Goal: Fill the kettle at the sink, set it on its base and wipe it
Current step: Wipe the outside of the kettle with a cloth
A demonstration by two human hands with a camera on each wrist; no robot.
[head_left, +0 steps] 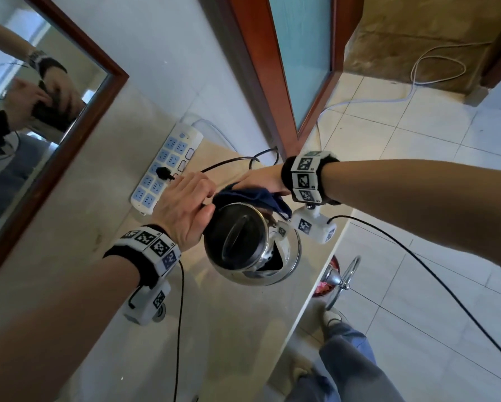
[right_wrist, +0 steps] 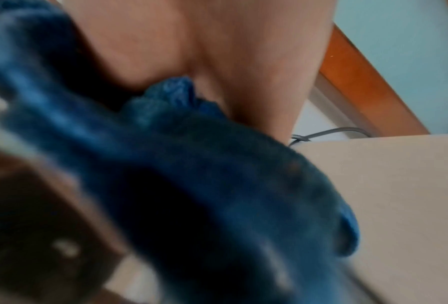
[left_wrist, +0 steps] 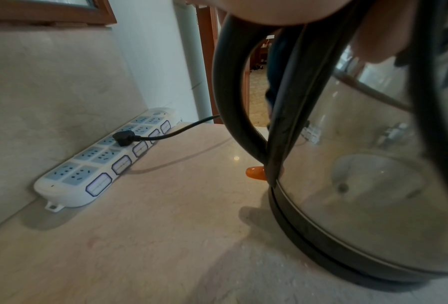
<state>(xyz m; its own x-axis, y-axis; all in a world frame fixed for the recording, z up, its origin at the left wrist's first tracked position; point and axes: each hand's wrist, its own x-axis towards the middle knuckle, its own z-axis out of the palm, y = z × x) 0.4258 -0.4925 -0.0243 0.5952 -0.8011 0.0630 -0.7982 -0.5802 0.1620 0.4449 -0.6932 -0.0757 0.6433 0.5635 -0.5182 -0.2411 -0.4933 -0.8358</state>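
Observation:
A steel kettle with a black lid stands on the beige counter. In the left wrist view the kettle sits on its black base, with an orange switch under the handle. My left hand grips the top of the handle. My right hand holds a dark blue cloth against the kettle's far upper side. In the blurred right wrist view, the cloth is bunched under the palm. The right fingers are hidden.
A white power strip lies along the back wall with the black plug in it. A wood-framed mirror hangs at the left. The counter's edge runs at the right, with a chrome stool below it.

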